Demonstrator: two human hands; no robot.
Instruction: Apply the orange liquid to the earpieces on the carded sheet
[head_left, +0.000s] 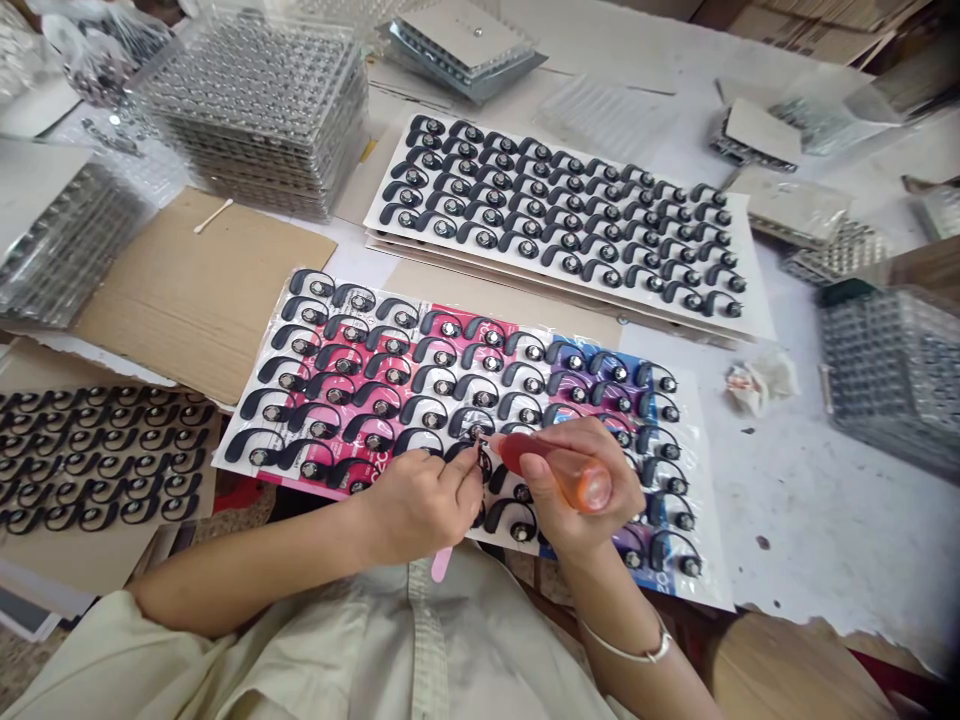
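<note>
In the head view, rows of black ear-hook pieces (304, 378), each with a round silvery part, lie on a pink, white and blue printed sheet (705, 460). My left hand (427, 500) rests over the sheet's near middle, its fingers pinched together. A thin tool with a flat pink end (442, 563) sticks out beneath it; its working end is hidden. My right hand (592, 480) is wrapped round a translucent orange-red bottle-shaped tool (555, 468). That tool's narrow tip meets the left fingertips beside one ear-hook piece (474, 422).
Behind lies a second board (757, 300) of ear-hook pieces, and another board (97, 460) sits lower left. Stacked clear trays (247, 110) rise at back left. Brown cardboard (202, 290) bears a cotton swab (214, 216). Crumpled tissue (761, 382) and more trays (892, 370) are right.
</note>
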